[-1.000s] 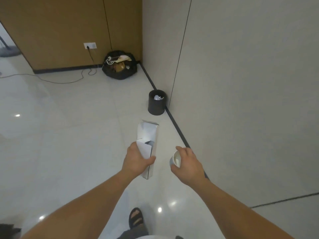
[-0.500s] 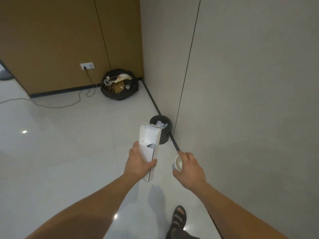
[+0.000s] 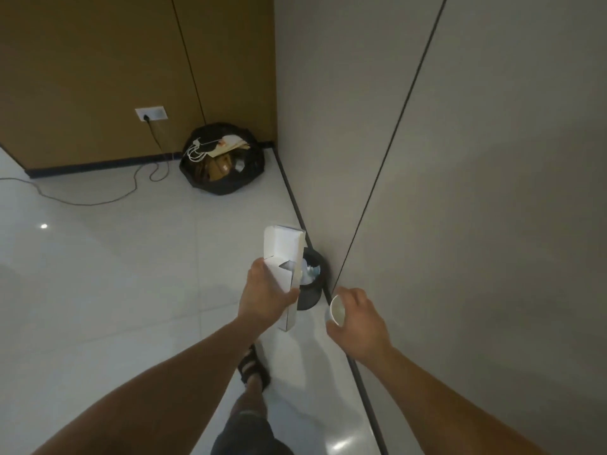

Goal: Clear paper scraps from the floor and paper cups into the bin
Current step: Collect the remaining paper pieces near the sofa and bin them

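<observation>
My left hand point(image 3: 262, 295) grips a long white cardboard box point(image 3: 285, 254), open at the top with paper inside. The box is held up in front of a small black bin point(image 3: 312, 290) and hides its left part. The bin stands on the floor against the grey wall and has crumpled white paper in it. My right hand point(image 3: 356, 318) holds a white paper cup point(image 3: 336, 312) on its side, mouth facing me, just right of the bin and close to the wall.
A full black rubbish bag point(image 3: 223, 165) sits in the far corner below a wall socket point(image 3: 151, 113). A cable point(image 3: 98, 200) trails from the socket across the white tiles. My sandalled foot point(image 3: 251, 369) is stepping forward. The grey wall point(image 3: 460, 192) runs close along my right.
I have walked towards the bin, which has come from well ahead to right behind the box. Both hands keep their hold on the box and the cup.
</observation>
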Demonstrator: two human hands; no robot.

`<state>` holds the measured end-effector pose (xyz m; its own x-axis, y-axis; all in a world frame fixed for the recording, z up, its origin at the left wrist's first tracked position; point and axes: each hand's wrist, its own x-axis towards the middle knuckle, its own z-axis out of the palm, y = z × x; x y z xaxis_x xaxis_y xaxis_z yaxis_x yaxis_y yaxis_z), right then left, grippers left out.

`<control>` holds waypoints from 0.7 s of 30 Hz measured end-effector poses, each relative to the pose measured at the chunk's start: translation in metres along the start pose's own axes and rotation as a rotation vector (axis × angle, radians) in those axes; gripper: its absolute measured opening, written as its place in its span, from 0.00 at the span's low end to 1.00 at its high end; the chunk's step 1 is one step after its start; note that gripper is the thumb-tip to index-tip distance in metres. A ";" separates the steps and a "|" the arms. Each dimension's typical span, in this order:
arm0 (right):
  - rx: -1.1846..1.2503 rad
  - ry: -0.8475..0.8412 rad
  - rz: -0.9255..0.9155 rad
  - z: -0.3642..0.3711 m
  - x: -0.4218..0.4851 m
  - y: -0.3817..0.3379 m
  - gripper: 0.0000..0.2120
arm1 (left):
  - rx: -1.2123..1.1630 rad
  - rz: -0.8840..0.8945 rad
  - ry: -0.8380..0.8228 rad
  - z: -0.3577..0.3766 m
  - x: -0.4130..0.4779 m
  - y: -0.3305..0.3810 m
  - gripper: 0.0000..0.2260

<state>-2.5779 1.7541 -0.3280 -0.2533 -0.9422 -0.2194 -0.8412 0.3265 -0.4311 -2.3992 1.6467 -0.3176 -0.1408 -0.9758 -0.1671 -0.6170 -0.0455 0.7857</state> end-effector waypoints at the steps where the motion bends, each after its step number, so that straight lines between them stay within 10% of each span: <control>1: -0.002 -0.003 0.014 0.004 0.024 0.001 0.32 | -0.004 0.003 -0.018 0.005 0.027 0.000 0.40; 21: 0.018 0.039 0.238 0.260 0.434 0.116 0.33 | -0.003 0.050 -0.138 0.265 0.451 -0.182 0.61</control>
<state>-2.6612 1.4025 -0.7013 -0.4621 -0.8406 -0.2827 -0.7471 0.5408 -0.3865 -2.5561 1.2715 -0.6937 -0.2768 -0.9381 -0.2083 -0.6045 0.0015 0.7966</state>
